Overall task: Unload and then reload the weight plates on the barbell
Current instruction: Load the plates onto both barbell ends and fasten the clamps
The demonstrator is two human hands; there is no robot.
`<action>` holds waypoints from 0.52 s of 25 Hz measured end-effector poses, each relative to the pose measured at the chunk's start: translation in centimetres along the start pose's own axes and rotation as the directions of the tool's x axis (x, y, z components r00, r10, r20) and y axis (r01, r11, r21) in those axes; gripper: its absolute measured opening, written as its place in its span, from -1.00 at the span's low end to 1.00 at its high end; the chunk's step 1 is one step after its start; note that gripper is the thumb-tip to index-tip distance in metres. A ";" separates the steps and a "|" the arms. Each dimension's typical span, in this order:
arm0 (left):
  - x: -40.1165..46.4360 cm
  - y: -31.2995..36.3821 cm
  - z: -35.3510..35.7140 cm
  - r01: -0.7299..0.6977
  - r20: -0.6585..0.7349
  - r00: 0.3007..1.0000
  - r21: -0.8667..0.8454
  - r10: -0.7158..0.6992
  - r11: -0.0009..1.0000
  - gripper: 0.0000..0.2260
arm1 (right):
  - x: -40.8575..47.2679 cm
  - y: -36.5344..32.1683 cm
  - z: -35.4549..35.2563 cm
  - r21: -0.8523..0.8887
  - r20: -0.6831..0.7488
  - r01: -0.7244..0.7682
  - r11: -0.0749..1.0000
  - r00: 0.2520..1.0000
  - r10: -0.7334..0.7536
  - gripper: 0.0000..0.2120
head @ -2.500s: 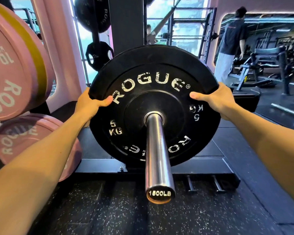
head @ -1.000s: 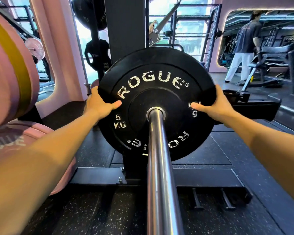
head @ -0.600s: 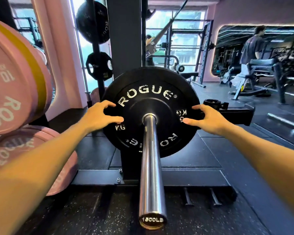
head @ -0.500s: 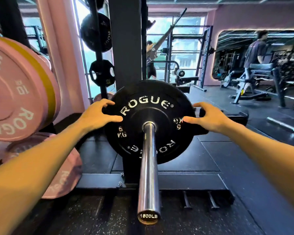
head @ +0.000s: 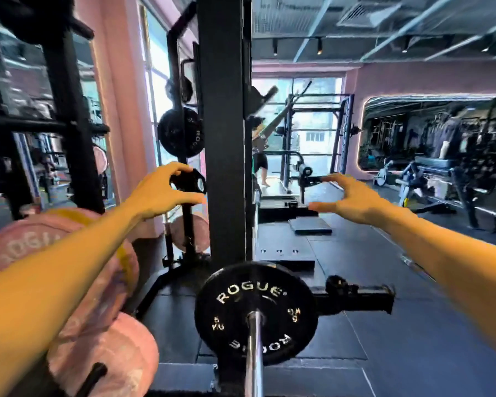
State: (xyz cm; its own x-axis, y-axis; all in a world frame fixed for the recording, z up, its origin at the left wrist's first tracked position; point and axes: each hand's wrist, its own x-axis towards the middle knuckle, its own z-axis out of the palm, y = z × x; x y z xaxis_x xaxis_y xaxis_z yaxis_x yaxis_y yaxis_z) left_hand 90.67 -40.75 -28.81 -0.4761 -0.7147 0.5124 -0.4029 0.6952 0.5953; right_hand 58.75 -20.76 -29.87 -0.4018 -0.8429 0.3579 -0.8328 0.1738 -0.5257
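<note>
A black 5 kg Rogue plate [head: 255, 313] sits on the steel barbell sleeve [head: 254, 356], low in the middle of the view, pushed far along toward the rack upright [head: 224, 138]. My left hand [head: 161, 193] floats well above and left of the plate, fingers spread and loosely curved, holding nothing. My right hand [head: 347, 199] floats above and right of it, fingers also spread and empty. Neither hand touches the plate.
Pink Rogue plates [head: 78, 282] hang on storage pegs at the left, one with a yellow band. Black plates [head: 181, 136] hang on a plate tree behind. A black safety arm [head: 358, 296] juts right of the plate. Benches and machines stand at the far right.
Both hands have let go of the black plate and lifted away from it. The view has tilted up, so the plate now lies low in the frame.
</note>
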 end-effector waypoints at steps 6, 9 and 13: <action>8.5 12.3 -14.2 -0.049 -0.009 0.999 0.010 0.049 0.999 -0.37 | 6.3 -13.0 -14.9 -0.035 -0.061 0.074 0.997 0.995 -0.076 -0.18; 11.4 16.0 -19.4 -0.045 -0.031 0.998 0.065 0.047 0.997 -0.34 | 9.1 -17.3 -19.4 -0.051 -0.057 0.125 0.991 0.990 -0.127 -0.20; 12.3 17.5 -24.9 0.015 -0.080 0.997 0.126 -0.005 0.992 -0.28 | 11.6 -21.5 -21.6 -0.044 -0.049 0.186 0.981 0.981 -0.188 -0.22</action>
State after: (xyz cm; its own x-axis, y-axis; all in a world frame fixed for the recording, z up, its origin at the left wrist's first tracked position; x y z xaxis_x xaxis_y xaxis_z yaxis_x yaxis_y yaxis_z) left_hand 97.18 -39.32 3.30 -0.4101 -0.7218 0.5575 -0.5048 0.6888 0.5203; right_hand 63.80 -23.26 2.25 -0.2560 -0.8343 0.4882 -0.9091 0.0362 -0.4150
